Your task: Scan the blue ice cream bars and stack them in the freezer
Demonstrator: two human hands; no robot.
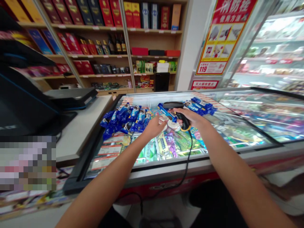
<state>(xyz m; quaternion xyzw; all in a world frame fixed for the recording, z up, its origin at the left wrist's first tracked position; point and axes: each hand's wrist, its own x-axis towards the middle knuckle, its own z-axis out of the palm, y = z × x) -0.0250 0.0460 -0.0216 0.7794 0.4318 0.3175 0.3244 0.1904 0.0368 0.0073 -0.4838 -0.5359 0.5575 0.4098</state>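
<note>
My left hand point(155, 127) is closed at the lower left end of a small blue snack packet point(167, 112), fingers pinched on it. My right hand point(190, 116) wraps a black handheld barcode scanner point(184, 122), whose head lies just above the packet and whose handle has an orange rim. Between the hands sits a small round white item point(174, 125), too blurred to name. Left of my hands lies a pile of similar blue packets point(133, 118). Several more blue packets point(200, 106) are to the right, beyond my right hand.
Everything rests on the glass lid of a chest freezer point(99, 164) holding colourful packs. The scanner's cable point(189, 155) hangs over its front edge. A counter point(83, 129) with a dark checkout machine point(21, 104) stands left. Stocked shelves point(95, 28) line the back.
</note>
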